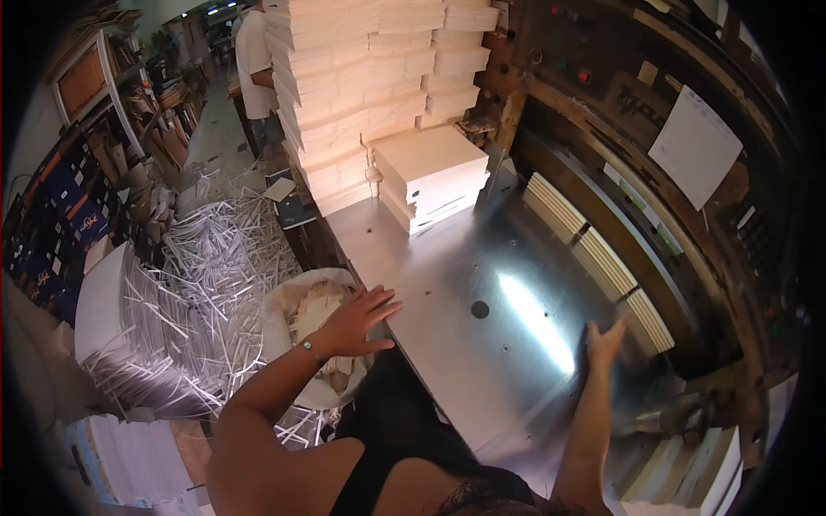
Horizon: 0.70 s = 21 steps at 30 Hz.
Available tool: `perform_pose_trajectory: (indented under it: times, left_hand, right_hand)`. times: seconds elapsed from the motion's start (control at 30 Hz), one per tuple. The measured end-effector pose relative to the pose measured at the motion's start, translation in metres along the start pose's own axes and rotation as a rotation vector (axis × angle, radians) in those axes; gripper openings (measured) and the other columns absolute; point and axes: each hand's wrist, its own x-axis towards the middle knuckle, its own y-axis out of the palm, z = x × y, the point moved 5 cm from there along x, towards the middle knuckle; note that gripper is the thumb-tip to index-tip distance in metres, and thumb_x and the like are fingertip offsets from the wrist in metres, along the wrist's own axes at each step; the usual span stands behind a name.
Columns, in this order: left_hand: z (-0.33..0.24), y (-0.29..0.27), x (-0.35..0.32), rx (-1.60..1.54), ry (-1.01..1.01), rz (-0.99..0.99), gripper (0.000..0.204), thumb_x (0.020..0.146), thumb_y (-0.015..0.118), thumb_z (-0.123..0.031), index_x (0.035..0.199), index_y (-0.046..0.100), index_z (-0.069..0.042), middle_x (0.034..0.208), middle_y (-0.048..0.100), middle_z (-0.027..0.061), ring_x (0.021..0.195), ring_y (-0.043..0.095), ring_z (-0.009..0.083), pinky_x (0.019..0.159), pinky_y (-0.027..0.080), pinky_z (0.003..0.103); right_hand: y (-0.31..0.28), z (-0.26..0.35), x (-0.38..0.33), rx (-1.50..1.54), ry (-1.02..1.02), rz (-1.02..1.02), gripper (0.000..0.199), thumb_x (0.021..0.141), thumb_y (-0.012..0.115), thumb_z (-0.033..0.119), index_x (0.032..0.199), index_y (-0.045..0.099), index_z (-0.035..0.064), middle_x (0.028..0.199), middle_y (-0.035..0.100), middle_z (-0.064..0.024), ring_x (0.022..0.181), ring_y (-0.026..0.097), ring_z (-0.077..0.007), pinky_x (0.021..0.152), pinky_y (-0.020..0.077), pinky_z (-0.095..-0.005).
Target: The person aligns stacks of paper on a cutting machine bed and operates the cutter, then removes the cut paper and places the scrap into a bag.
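My left hand [363, 322] is spread over the near left edge of the metal table [456, 344], holding nothing. Farther right, my right hand [605, 342] is above the shiny tabletop with thumb and fingers apart. It is close to the nearest of three low paper stacks [649, 322], and I see nothing in its grasp. The other two stacks, a middle one [604, 261] and a far one [555, 207], continue in a row along the machine's dark bar. A thicker block of cut paper [433, 176] rests at the table's far end.
Tall piles of paper [331, 103] rise behind the block. Left of the table are a white sack [288, 305] holding scraps and a heap of paper strips [215, 232]. A sheet [695, 146] hangs on the machine. Another person [255, 64] stands in the far left background.
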Motion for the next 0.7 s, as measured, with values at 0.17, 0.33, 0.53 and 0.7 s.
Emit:
perform_pose_trajectory:
  times: [0.17, 0.33, 0.53, 0.7]
  left_hand:
    - [0.022, -0.006, 0.018, 0.113, 0.07, 0.036, 0.09, 0.083, 0.076, -0.059, 0.155, 0.045, -0.013, 0.158, 0.042, 0.017, 0.15, 0.035, 0.0401, 0.122, 0.024, 0.063]
    - [0.051, -0.005, 0.043, 0.156, 0.213, 0.046, 0.097, 0.072, 0.083, -0.057, 0.152, 0.049, -0.014, 0.158, 0.044, 0.0153, 0.147, 0.04, 0.039, 0.121, 0.027, 0.062]
    - [0.07, -0.001, 0.055, 0.109, 0.369, 0.097, 0.094, 0.072, 0.083, -0.058, 0.146, 0.055, -0.007, 0.156, 0.046, 0.0193, 0.144, 0.043, 0.0426, 0.12, 0.03, 0.062]
    - [0.082, -0.005, 0.052, 0.154, 0.507, 0.144, 0.086, 0.079, 0.082, -0.048, 0.146, 0.052, -0.002, 0.157, 0.044, 0.0249, 0.144, 0.042, 0.0463, 0.12, 0.029, 0.062]
  right_hand:
    - [-0.061, 0.077, -0.105, 0.017, -0.196, 0.466, 0.086, 0.088, 0.075, 0.032, 0.159, 0.036, 0.0031, 0.161, 0.038, -0.0251, 0.153, 0.03, -0.0417, 0.128, 0.0189, -0.049]
    - [-0.137, 0.117, -0.187, -0.118, -0.19, 0.546, 0.082, 0.088, 0.076, 0.041, 0.154, 0.045, 0.0057, 0.159, 0.039, -0.0264, 0.151, 0.031, -0.0443, 0.127, 0.0197, -0.0545]
    - [-0.214, 0.111, -0.277, -0.183, -0.066, 0.631, 0.108, 0.069, 0.086, 0.059, 0.158, 0.044, 0.0158, 0.162, 0.038, -0.0213, 0.152, 0.031, -0.0426, 0.125, 0.0186, -0.0598]
    - [-0.244, 0.095, -0.317, -0.357, 0.056, 0.663, 0.112, 0.067, 0.087, 0.06, 0.159, 0.04, 0.017, 0.164, 0.034, -0.023, 0.153, 0.028, -0.0445, 0.124, 0.0166, -0.0644]
